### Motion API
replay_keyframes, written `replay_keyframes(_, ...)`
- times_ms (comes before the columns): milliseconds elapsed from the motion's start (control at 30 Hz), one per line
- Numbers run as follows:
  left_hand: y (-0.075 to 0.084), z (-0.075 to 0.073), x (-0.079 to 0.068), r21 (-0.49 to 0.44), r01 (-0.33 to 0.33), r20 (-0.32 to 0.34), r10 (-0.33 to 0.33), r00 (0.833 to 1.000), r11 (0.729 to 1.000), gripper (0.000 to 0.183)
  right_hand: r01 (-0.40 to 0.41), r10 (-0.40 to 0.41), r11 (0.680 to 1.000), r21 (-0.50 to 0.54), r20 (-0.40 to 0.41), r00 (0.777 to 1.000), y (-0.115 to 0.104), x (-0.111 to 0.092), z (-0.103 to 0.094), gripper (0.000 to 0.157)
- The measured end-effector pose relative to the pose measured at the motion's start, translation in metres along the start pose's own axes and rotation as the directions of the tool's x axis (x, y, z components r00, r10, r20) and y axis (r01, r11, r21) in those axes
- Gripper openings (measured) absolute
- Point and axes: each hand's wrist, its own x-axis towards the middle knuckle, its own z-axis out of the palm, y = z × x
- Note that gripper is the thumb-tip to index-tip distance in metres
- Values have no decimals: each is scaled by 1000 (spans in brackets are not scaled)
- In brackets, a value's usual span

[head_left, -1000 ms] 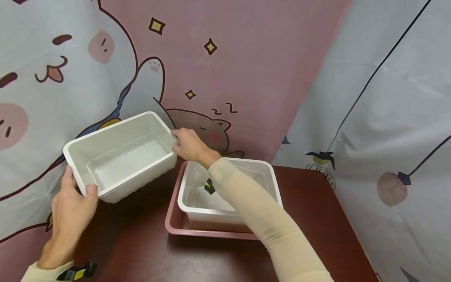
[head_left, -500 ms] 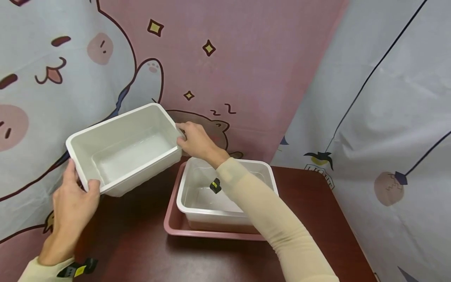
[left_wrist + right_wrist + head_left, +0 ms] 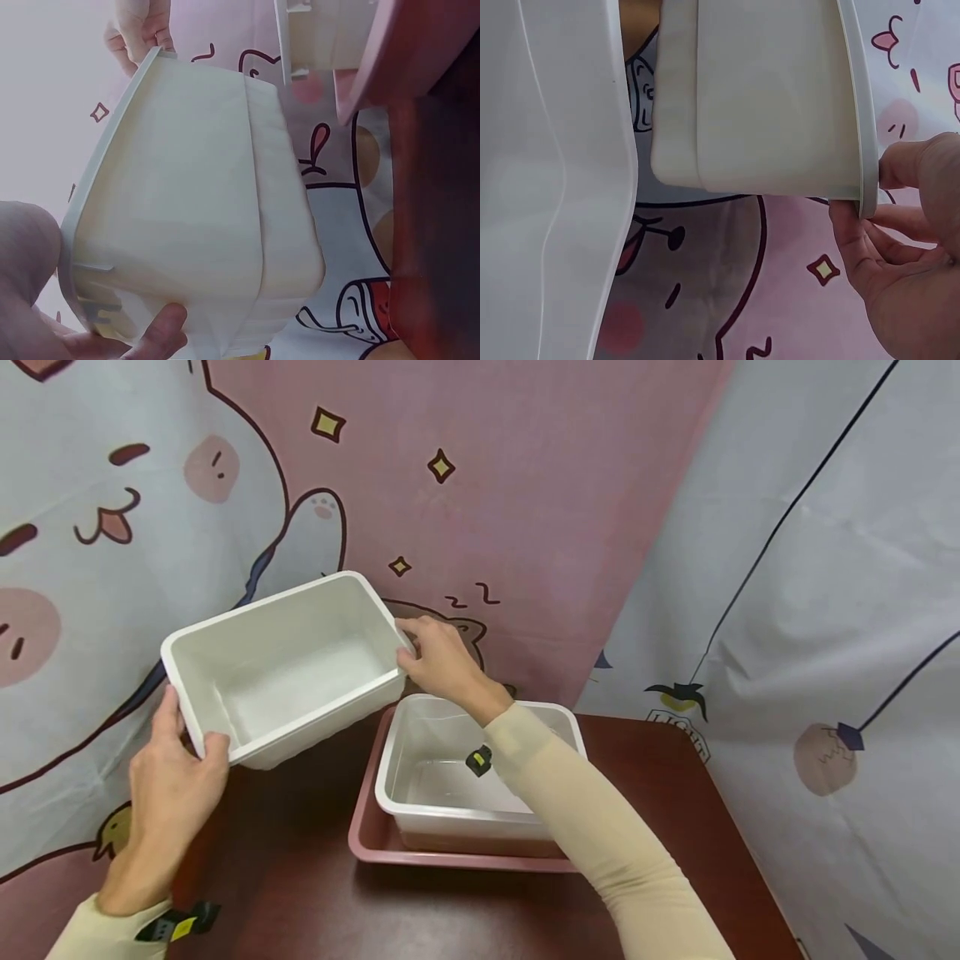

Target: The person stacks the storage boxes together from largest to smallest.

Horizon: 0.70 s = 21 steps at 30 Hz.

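Observation:
In the head view a white rectangular plastic bin (image 3: 300,668) hangs tilted above the table, its open side facing the camera and nothing seen inside. My left hand (image 3: 176,777) grips its near left corner, thumb over the rim. At the opposite short end my right hand (image 3: 446,664) pinches the rim. The right wrist view shows the fingers (image 3: 847,240) under the rim of the bin (image 3: 780,97). A second white bin (image 3: 465,827) stands upright in a pink tray (image 3: 367,835), partly hidden by my right sleeve.
The dark red-brown table (image 3: 300,893) carries the tray and ends at a right edge near the grey-white cloth. A pink and white cartoon cloth (image 3: 525,510) hangs close behind the table.
Both hands have carried the held bin to the right and slightly up, so its right end now hangs nearer the second bin. The second bin and tray stay put.

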Motion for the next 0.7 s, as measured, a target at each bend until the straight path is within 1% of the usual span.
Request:
replay_keyframes(133,7,3,0,-8,-21,4,21,1000,1000,87,-8,9,1000,19,-34,999,3,-8,-8,51)
replay_keyframes(267,15,5,0,-24,-35,21,36,999,999,87,-14,15,1000,11,-60,998,6,-15,-16,51)
replay_keyframes(467,26,11,-1,-34,-71,20,72,997,997,86,-13,14,1000,18,-109,994,11,-26,-26,49)
replay_keyframes(700,38,16,-2,-40,-126,27,127,992,991,86,-48,57,997,61,-151,987,19,-40,-37,49)
